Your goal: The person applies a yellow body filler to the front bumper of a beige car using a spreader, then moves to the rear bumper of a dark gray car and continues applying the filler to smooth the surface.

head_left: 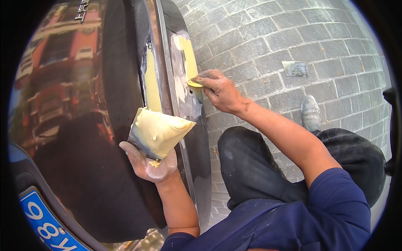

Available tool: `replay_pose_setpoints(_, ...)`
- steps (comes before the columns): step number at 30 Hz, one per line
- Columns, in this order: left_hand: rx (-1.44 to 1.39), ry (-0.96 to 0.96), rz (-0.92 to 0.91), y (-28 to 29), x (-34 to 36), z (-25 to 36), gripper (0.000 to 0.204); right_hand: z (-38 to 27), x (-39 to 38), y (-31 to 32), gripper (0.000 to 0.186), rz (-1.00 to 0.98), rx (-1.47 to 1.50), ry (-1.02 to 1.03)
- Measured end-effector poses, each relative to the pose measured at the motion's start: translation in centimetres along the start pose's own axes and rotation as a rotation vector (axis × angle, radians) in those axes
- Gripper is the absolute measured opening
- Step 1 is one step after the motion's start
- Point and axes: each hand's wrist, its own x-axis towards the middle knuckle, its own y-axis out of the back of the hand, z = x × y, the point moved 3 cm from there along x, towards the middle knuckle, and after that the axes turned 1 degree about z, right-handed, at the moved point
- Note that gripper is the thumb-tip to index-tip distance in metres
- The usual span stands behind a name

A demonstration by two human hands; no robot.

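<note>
My left hand (pixel 147 166) supports a thin mixing board (pixel 136 140) from below, thumb at its left edge. Pale yellow body filler (pixel 163 130) coats most of the board. My right hand (pixel 224 93) pinches a small yellow spreader (pixel 194 84), its edge against the sanded corner panel of the dark car. Beside the spreader, a smooth filler patch (pixel 189 56) runs along that panel, with bare greyish and pinkish areas around it. A second filler strip (pixel 151 85) lies across the panel gap, on the part to the left.
The glossy dark car body (pixel 75 167) fills the left side, with a blue licence plate (pixel 50 221) at lower left. Grey paving bricks (pixel 259 46) cover the ground. A flat stained sheet (pixel 295 68) lies there, above my dusty shoe (pixel 310 113).
</note>
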Motion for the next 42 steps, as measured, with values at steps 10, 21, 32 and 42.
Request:
replay_pose_setpoints(10, 0.112, -0.173, -0.168, 1.1, 0.0, -0.5, 0.063, 0.2, -1.1, 2.8, 0.034, -0.148, 0.164, -0.183)
replay_pose_setpoints(21, -0.178, 0.042, -0.237, 1.5, 0.4, -0.5, 0.069, -1.8, 4.8, -1.5, 0.030, 0.157, -0.128, -0.274)
replay_pose_setpoints(32, -0.661, 0.133, -0.313, 1.0, 0.3, -0.9, 0.063, 0.2, 1.2, 1.2, 0.031, 0.130, 0.182, -0.380)
replay_pose_setpoints(42, -0.752, 0.167, -0.429, 0.6, 0.3, -0.7, 0.061, -1.0, 5.3, -0.7, 0.036, 0.139, 0.124, -0.532)
